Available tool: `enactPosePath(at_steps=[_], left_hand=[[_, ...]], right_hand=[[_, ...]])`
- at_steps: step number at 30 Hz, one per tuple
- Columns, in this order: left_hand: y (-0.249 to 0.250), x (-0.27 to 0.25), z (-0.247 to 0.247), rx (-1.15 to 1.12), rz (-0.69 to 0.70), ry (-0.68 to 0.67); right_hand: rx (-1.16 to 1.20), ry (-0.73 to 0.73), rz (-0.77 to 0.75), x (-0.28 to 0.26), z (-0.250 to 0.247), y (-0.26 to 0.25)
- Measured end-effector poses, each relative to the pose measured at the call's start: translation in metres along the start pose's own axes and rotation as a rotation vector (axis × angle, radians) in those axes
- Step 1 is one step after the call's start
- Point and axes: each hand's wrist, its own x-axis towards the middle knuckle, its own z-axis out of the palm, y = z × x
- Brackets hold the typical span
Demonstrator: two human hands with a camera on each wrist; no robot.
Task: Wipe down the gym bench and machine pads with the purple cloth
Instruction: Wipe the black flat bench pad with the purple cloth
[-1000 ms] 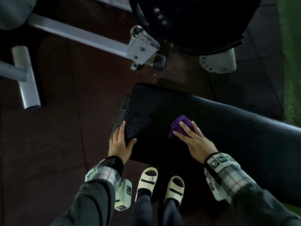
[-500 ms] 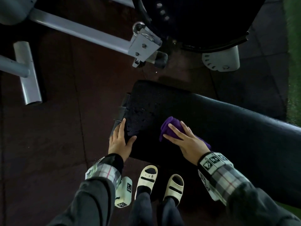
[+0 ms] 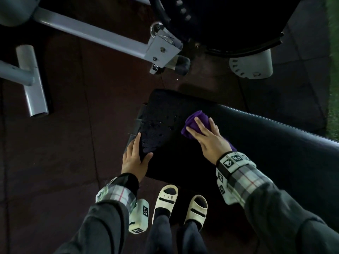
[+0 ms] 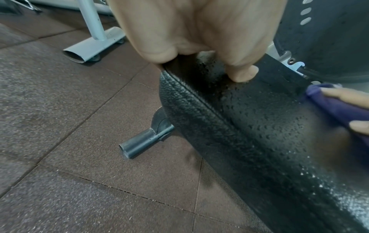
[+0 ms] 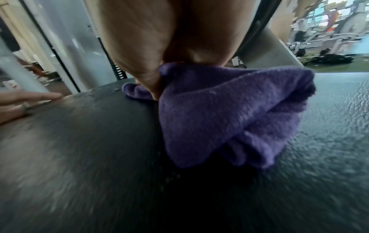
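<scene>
Cloth: purple cloth (image 3: 197,124), bunched, lying on top of the bench pad a little way in from its end; loose folds trailing under the palm toward the wrist in the right wrist view.
Right hand: right hand (image 3: 208,139) laid flat over the cloth, fingers straight and spread, pressing it down onto the pad rather than pinching it.
Bench: black bench (image 3: 275,143), textured vinyl, running off to the right; droplets (image 3: 157,123) beading the end section between the two hands.
Left hand: left hand (image 3: 134,158) resting on the corner of the pad, fingers extended along the end edge, thumb on the top surface; bracing, holding nothing.
Step in hand: judged to be wiping the wet end of the pad, with most of that patch not yet covered.
Doing it well: keep the palm flat and the pressure even; sweep toward the wet end in overlapping strokes; carry the cloth over the stitched seam (image 4: 199,97) and rounded edge, where liquid would likely sit; turn to a drier fold once soaked.
Risks: bunched cloth likely to roll and leave streaks; left thumb in the path of the stroke, worth lifting as the cloth arrives.
Around: grey machine frame (image 3: 88,32) and another dark pad (image 3: 229,21) beyond the bench; rubber floor tiles (image 3: 64,143) below; sandals (image 3: 166,198) by the bench.
</scene>
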Motion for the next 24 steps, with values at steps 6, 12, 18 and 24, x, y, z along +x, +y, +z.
enactPosePath(at_steps=[6,12,18,24], left_hand=[[0.000,0.001,0.001,-0.017,-0.043,-0.004],[0.001,0.001,0.001,-0.013,-0.027,0.006],[0.004,0.001,0.003,0.015,0.009,0.033],[0.002,0.003,0.003,-0.006,-0.027,0.014]], right_hand=[[-0.124,-0.127,-0.047,-0.039,0.001,0.014],[-0.095,-0.149,0.035,-0.041,-0.005,0.011],[-0.083,-0.083,-0.061,0.018,-0.014,0.012],[-0.120,-0.110,-0.087,0.081,-0.045,0.027]])
